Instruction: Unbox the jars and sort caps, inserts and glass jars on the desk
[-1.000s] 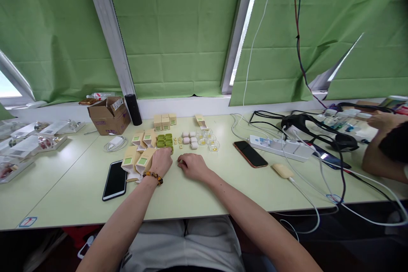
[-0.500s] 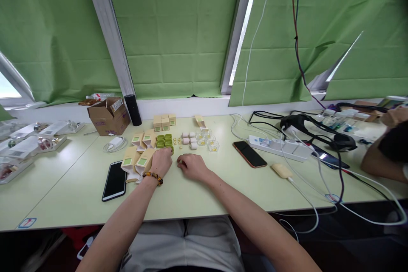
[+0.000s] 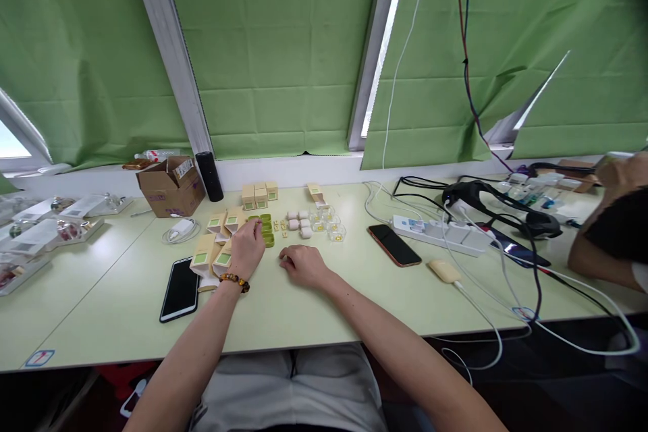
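My left hand (image 3: 248, 248), with a beaded bracelet (image 3: 235, 280) at its wrist, reaches over a cluster of small green boxes (image 3: 268, 228) and hides some of them. Its fingers look pinched together at the boxes; whatever they may hold is hidden. Curled loosely on the table, my right hand (image 3: 304, 264) shows nothing in its fingers. Tiny yellow pieces (image 3: 284, 225), pale pink rounded pieces (image 3: 304, 232) and clear dishes (image 3: 336, 233) with yellow bits lie just beyond it. Open cream cartons (image 3: 203, 251) with green labels stand left of my left hand.
Small closed cream boxes (image 3: 260, 196) and one carton (image 3: 316, 194) stand farther back. Phones lie on both sides, one black (image 3: 180, 289), one orange-edged (image 3: 395, 245). A power strip (image 3: 440, 235) with cables is at right, near another person's arm (image 3: 595, 243). A cardboard box (image 3: 172, 187) stands left.
My left hand has shifted left and slightly back, uncovering the front right green box. My right hand stays in nearly the same place. The view has moved slightly.
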